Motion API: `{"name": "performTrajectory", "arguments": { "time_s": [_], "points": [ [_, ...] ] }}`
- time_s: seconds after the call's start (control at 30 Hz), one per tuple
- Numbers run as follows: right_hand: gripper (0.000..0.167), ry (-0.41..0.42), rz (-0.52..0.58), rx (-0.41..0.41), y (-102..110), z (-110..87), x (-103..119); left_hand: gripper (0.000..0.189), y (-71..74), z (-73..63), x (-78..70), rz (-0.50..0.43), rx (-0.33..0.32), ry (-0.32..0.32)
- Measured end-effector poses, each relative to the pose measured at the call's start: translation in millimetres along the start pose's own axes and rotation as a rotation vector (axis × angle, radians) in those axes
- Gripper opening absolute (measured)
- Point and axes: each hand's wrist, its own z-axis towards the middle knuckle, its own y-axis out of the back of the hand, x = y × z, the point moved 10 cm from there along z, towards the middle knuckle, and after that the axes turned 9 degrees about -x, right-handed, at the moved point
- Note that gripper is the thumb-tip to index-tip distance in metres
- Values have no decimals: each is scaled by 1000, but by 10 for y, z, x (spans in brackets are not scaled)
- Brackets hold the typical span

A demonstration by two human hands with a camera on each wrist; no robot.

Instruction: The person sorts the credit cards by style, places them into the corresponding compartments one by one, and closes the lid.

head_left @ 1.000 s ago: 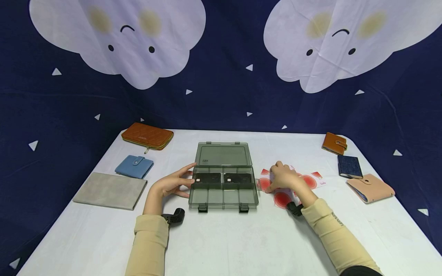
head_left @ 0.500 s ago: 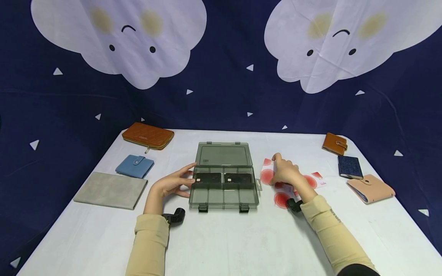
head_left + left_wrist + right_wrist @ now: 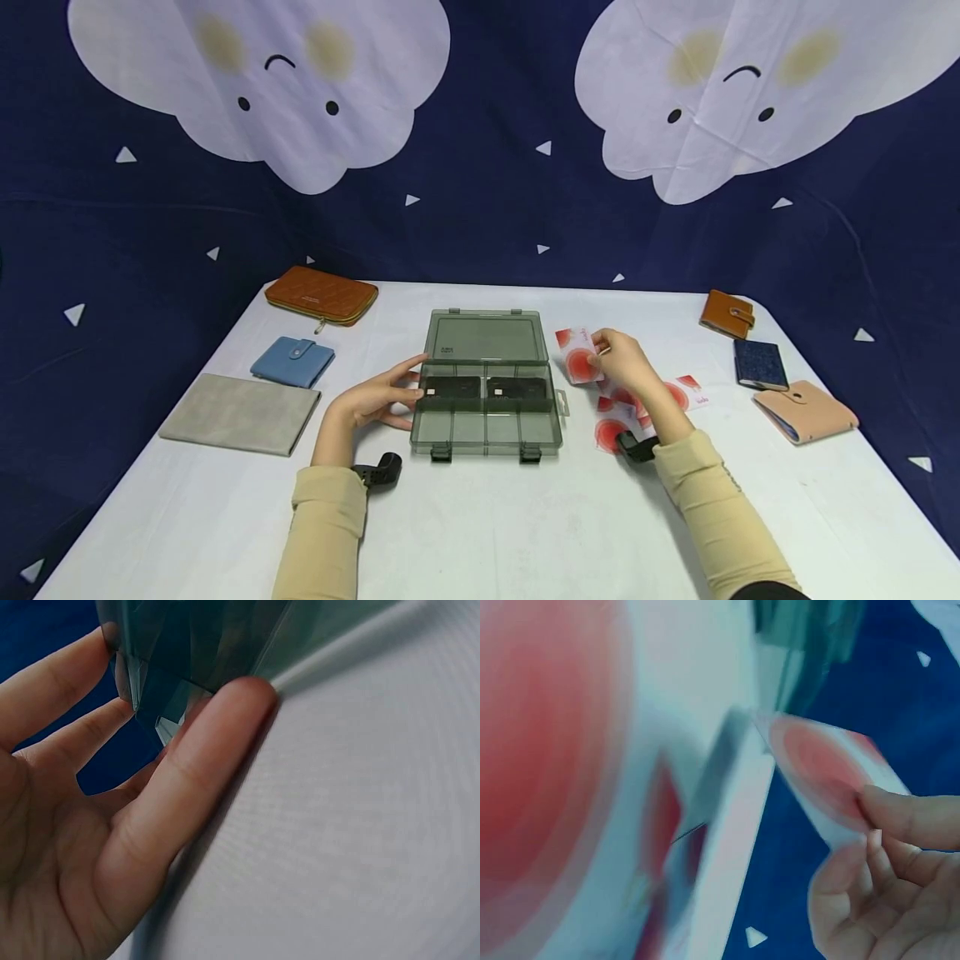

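Note:
A clear grey-green divided plastic box (image 3: 486, 427) lies with its lid (image 3: 486, 336) folded back. Two black chip cards, one at left (image 3: 452, 388) and one at right (image 3: 517, 388), lie in its back compartments. My left hand (image 3: 375, 397) rests against the box's left side, fingers spread and fairly straight, the thumb (image 3: 199, 754) along the wall. My right hand (image 3: 626, 360) pinches a white card with a red circle (image 3: 577, 357) between thumb and fingers, tilted up right of the box. Below that hand several similar red-and-white cards (image 3: 611, 433) lie overlapping, partly hidden by the wrist.
At left on the white table (image 3: 480, 533) lie a brown zip wallet (image 3: 321, 294), a blue snap wallet (image 3: 292, 362) and a grey long wallet (image 3: 240, 414). At right are a small brown wallet (image 3: 726, 314), a navy one (image 3: 760, 364) and a peach one (image 3: 806, 411).
My right hand has drawn the card up from the pile and moved slightly away toward the back, turning the card to face the camera. My left hand and the box stay put.

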Motion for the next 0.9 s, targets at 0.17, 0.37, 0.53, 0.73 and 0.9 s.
{"name": "performTrajectory", "arguments": {
  "time_s": [0.17,0.37,0.53,0.73,0.9],
  "points": [
    [27,38,67,-64,51,-62,259,72,1,-3,-6,0,3,-2],
    [26,84,124,-32,-107,-140,581,73,1,0,-2,4,3,-1],
    [22,177,115,18,-295,-244,852,73,-5,-1,-2,1,3,-1],
    [32,285,79,132,-592,-396,1089,73,-21,-6,-10,-16,10,-1],
    [37,348,10,213,-846,-550,1245,72,-13,-11,-7,-22,9,0]
  ]
}}
